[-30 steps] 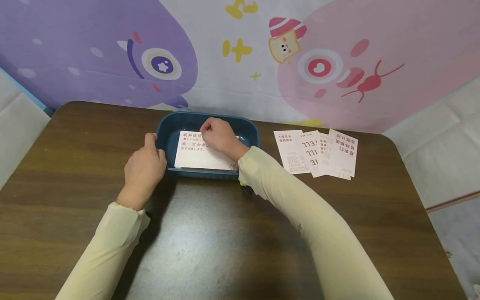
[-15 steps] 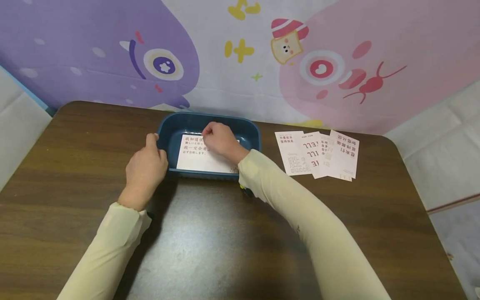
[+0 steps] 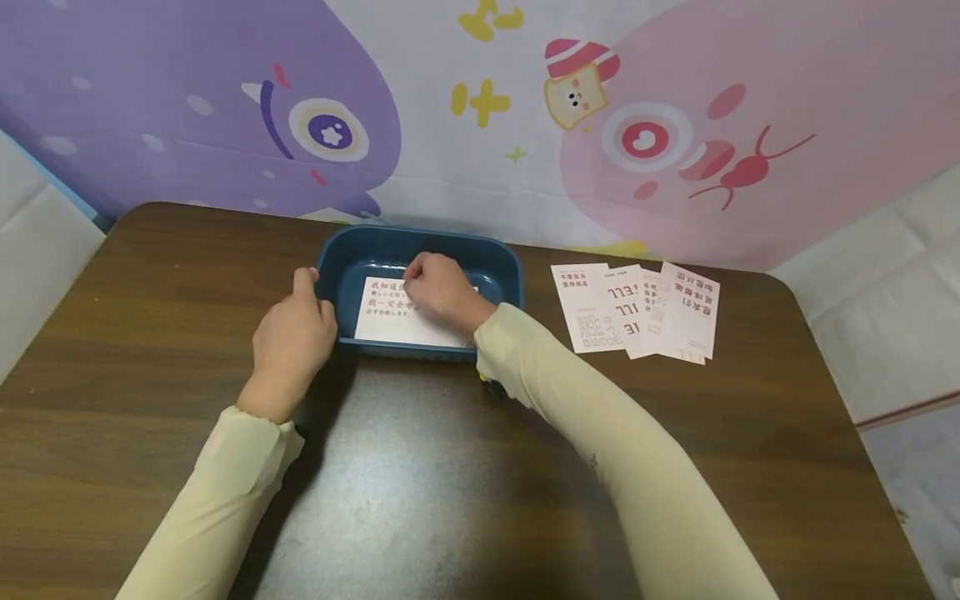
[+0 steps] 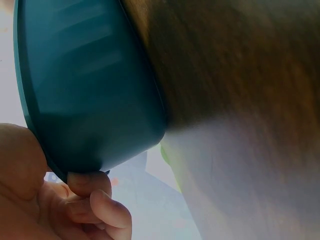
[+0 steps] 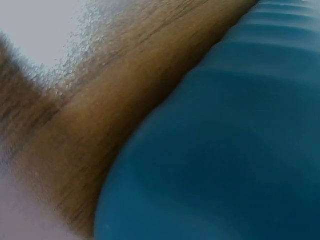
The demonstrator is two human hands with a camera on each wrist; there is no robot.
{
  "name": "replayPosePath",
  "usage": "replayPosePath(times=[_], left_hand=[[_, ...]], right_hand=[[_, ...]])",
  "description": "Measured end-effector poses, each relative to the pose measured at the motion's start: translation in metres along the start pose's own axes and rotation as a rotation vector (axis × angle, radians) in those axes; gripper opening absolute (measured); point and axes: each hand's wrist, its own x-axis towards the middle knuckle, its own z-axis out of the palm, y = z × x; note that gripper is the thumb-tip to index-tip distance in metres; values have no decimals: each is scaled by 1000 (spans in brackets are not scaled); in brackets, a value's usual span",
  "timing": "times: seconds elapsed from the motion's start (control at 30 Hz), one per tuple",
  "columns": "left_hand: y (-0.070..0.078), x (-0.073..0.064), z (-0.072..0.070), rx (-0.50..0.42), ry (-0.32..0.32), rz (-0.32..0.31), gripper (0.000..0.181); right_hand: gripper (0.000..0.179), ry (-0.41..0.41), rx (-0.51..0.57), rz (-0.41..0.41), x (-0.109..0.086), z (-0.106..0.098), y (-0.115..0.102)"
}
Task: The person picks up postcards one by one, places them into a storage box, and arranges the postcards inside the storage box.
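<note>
A dark blue plastic storage box (image 3: 421, 237) stands at the back of the table. My left hand (image 3: 295, 339) holds its left end. In the left wrist view, the fingers and thumb (image 4: 20, 157) close round the rim of the box (image 4: 95, 95). A white card (image 3: 382, 325) with red and dark printed characters lies low inside the box. My right hand (image 3: 442, 287) reaches over the front wall with curled fingers and pinches the card near its upper edge, covering part of the print. The right wrist view shows the ribbed box wall (image 5: 240, 130), with the hand itself out of sight.
Several printed white cards (image 3: 686, 321) lie overlapping in a fan on the table, right of the box. A cartoon-printed cloth (image 3: 480, 183) hangs right behind the table's back edge. The brown wooden tabletop (image 3: 390, 467) has a bright reflection in front.
The right hand and the card have moved down a little, deeper into the box and towards its front wall. The left hand keeps its grip. The view has shifted slightly.
</note>
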Motion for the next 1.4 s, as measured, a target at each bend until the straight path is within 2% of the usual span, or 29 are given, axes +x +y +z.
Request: replayPosePath(times=[0.53, 0.77, 0.93, 1.2, 1.4], left_hand=[[1, 0, 0, 5, -3, -2, 44], [1, 1, 1, 7, -1, 3, 44], [1, 0, 0, 5, -1, 5, 44], [0, 0, 1, 7, -3, 6, 44], [0, 0, 1, 7, 0, 7, 43]], right_hand=[[22, -59, -149, -54, 1, 2, 2], [34, -68, -312, -109, -2, 0, -2], [30, -56, -377, -104, -3, 1, -4], [24, -35, -369, -48, -4, 2, -6], [23, -22, -370, -44, -3, 3, -4]])
